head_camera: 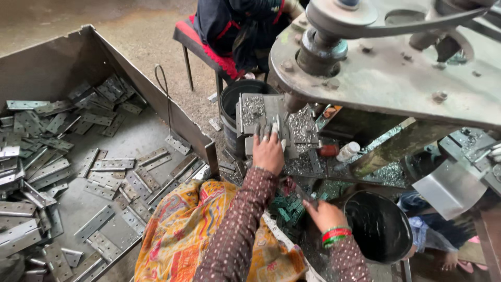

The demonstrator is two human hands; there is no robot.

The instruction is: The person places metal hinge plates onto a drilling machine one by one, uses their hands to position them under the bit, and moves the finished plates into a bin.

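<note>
— Hinges? Where were they?

— Right hand (324, 214) was low by the black bucket (380, 225), fingers curled on what I judged a thin tool; couldn't tell for sure. Left hand (268, 151) lay flat, fingers spread, pressing a hinge (275, 128) on the press bed (261, 112).

— Done well how?

— Seat it square, fingers clear of the punch (293, 102).

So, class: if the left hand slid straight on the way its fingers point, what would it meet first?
Probably the grey metal block strewn with shavings, beneath the press. The left hand points up the frame at it, fingertips already at its near edge, though depth is unclear.
</note>
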